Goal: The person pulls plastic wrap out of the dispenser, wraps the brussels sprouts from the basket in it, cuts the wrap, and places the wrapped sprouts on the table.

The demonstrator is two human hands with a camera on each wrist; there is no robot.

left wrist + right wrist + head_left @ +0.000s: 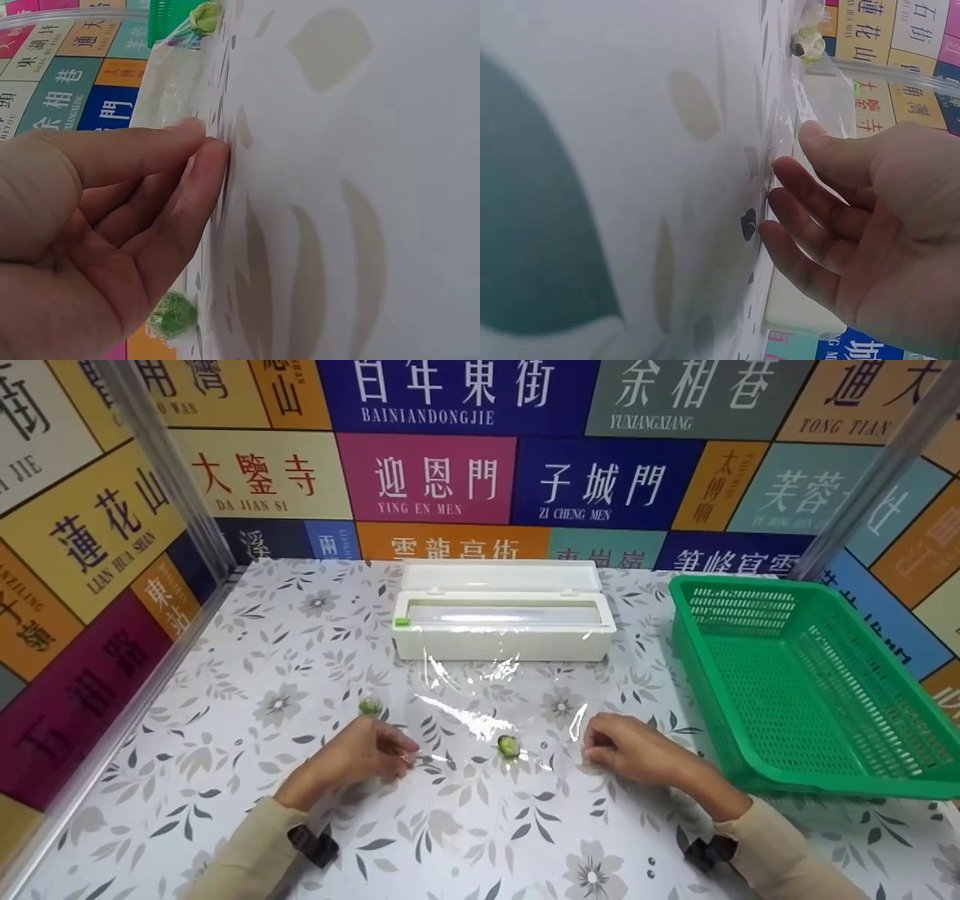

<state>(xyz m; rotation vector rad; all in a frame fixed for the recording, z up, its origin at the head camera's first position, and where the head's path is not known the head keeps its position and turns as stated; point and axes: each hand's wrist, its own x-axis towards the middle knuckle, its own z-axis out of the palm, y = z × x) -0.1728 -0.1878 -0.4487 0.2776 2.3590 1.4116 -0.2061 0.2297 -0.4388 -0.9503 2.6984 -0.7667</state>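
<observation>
A clear sheet of cling film (pixel 465 716) stretches from the white dispenser box (pixel 502 645) toward me over the tablecloth. My left hand (pixel 375 748) pinches its near left corner, thumb and finger meeting at the tips in the left wrist view. By the right edge of the film is my right hand (pixel 634 746); the right wrist view shows its thumb and fingers apart, fingertips by the cloth. Between the hands sits a small green vegetable piece (pixel 508 746) on the film. Another small green ball (pixel 370 705), looking film-wrapped in the left wrist view, lies just beyond my left hand.
A green plastic basket (pixel 787 720) with slotted walls stands on the right. The box's lid (pixel 499 576) is raised, and a green slider (pixel 403 622) sits at its left end. Behind the table rises a wall of coloured signs (pixel 427 480).
</observation>
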